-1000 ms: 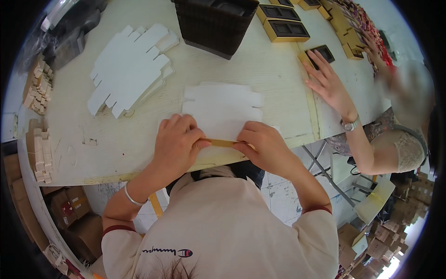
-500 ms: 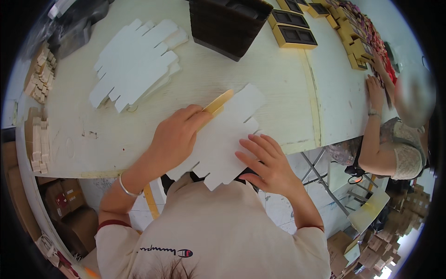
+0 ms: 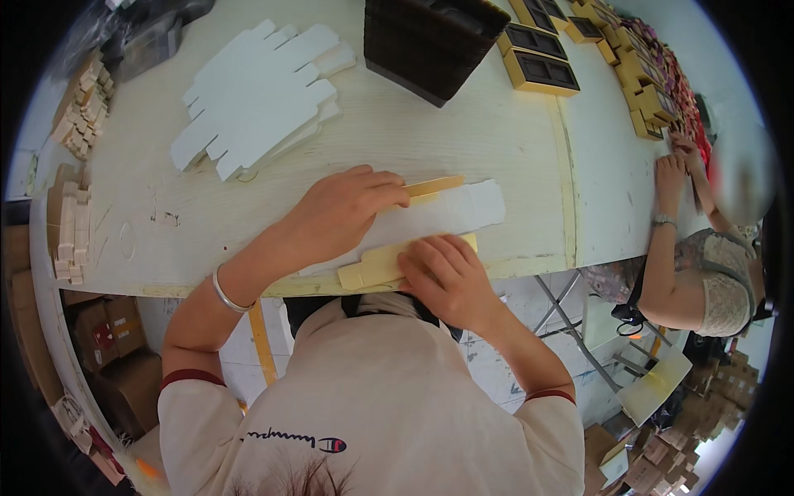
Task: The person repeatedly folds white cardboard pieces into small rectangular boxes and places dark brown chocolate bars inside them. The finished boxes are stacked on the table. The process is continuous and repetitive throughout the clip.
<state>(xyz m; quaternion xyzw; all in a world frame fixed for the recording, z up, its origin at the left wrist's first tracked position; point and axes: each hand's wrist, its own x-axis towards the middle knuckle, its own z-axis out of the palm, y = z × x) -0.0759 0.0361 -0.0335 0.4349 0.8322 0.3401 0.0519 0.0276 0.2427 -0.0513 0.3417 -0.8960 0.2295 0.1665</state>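
In front of me at the table's near edge lies a cardboard box blank point(image 3: 459, 208), white inside and gold outside. Both its long sides are partly folded, so gold strips show along the far and near edges. My left hand point(image 3: 335, 213) grips the far side, with fingers closed over the upright gold strip. My right hand point(image 3: 451, 279) has its fingers curled over the near flap, which is turned inward with its gold face up. Beyond my left hand lies a stack of flat white box blanks point(image 3: 260, 95).
A tall stack of dark trays point(image 3: 430, 50) stands at the far middle. Gold boxes with dark inserts point(image 3: 542, 73) sit to its right. A co-worker point(image 3: 703, 264) is seated at the right side of the table point(image 3: 529, 165). Folded card pieces point(image 3: 70, 223) line the left edge.
My right hand has folded the near side of the blank inward, and its gold face now shows. The blank has turned to lie more level across the table's edge.
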